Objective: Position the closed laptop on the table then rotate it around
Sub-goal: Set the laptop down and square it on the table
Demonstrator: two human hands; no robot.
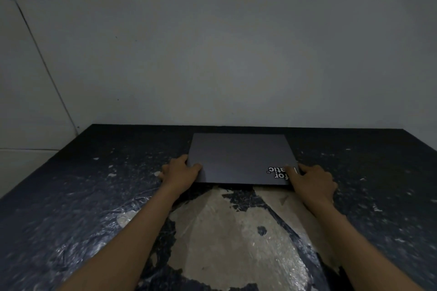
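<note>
A closed dark grey laptop (238,156) lies flat on the black table (82,196), near its far edge by the wall. White upside-down lettering on a sticker (277,172) marks its near right corner. My left hand (181,170) grips the near left corner, thumb on the lid and fingers at the edge. My right hand (312,181) holds the near right corner, fingers lying over part of the lettering.
The table's black covering is worn through in a large pale patch (236,231) in front of the laptop, with small flakes scattered around. A grey wall (224,54) stands right behind the table. The table's left edge drops off to a pale floor (23,160).
</note>
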